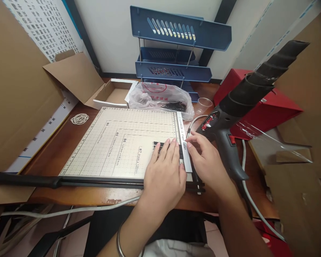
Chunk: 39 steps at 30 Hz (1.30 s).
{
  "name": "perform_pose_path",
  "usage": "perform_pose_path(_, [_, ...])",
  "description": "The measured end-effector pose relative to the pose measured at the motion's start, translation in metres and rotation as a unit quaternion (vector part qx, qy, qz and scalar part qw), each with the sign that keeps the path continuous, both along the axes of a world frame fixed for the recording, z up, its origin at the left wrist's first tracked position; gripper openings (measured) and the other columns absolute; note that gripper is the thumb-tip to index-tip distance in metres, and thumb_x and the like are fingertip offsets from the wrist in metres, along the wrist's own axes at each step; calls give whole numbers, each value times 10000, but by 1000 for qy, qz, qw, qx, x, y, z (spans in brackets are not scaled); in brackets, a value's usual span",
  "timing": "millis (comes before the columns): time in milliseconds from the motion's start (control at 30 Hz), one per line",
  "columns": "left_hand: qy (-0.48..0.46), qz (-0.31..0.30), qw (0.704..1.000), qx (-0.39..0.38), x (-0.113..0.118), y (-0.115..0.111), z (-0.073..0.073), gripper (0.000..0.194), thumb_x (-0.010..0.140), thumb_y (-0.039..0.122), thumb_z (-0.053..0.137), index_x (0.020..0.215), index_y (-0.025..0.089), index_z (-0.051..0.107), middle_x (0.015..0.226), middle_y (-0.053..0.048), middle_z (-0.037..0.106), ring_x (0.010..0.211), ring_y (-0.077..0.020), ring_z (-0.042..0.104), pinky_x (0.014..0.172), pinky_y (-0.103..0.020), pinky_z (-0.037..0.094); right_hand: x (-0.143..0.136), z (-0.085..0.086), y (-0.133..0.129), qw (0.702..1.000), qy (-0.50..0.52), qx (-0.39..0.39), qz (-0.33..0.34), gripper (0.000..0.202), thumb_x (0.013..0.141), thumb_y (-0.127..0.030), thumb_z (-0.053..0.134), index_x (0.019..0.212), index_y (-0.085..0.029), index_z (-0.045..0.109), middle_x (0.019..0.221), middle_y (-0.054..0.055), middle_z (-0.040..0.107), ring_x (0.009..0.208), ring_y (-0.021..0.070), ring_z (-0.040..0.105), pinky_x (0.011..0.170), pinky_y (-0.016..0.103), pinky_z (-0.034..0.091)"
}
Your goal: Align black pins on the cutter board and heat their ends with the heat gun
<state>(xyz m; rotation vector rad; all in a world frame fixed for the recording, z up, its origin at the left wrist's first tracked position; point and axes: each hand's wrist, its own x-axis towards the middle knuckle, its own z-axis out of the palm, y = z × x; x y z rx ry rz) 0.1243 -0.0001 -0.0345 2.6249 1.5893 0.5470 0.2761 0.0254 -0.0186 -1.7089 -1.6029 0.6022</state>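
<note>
Two hands are down on the cutter at its right edge, working one small bundle of thin black strips. Left hand lies flat, fingers spread over the strips and pressing them onto the gridded board, likely so they stay square to the printed lines and don't fan out. Nothing is clenched there; it is a flat pin, not a grasp. Right hand sits just beside, fingertips resting on the white ruler bar along that edge, seemingly steadying it against the strip ends; whether it pinches anything I cannot tell. One long black blade arm lies down along the near edge of the cutter.

Beside the right hand, toward the table's right edge, stands one heat gun, nozzle tilted up and away, cord trailing off the near edge. Behind it sits one red box. At the far edge: one blue three-tier tray, one plastic bag with more dark pieces inside, one clear cup, one open carton. One coil of rubber bands lies near the left edge
</note>
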Motion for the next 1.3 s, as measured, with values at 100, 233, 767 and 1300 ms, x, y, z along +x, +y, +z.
perform_pose_path(100, [-3,0,1000,1,0,1,0,571,1063,297,297,1554,43,441,1634,-98,423,1535,-267,375,1287,-499,274,-1,-1,-3,1000,2,3,2,211,969,-389,504,1053,-265,654,1462,70,610,1357,277,569,1148,514,407])
perform_pose_path(233, [-5,-4,1000,7,0,2,1,564,1061,298,308,1541,44,462,1624,-100,441,1529,-275,384,1286,-507,269,-1,-3,-4,1000,3,10,3,224,978,-391,494,1076,-265,651,1465,72,606,1372,263,557,1152,503,409])
perform_pose_path(767, [14,-10,1000,6,-2,1,1,558,1070,297,288,1555,71,444,1635,-74,429,1552,-275,338,1296,-555,223,1,-7,-7,1000,9,17,-2,246,988,-398,497,1107,-260,663,1458,82,611,1371,271,560,1159,511,420])
perform_pose_path(1300, [-43,84,995,26,-70,-19,20,593,1032,177,325,1624,176,297,1662,-75,392,1580,-270,276,1291,-598,-41,-50,4,-36,965,-222,46,130,662,1059,-409,346,1573,8,350,1676,193,282,1598,274,237,1314,546,220])
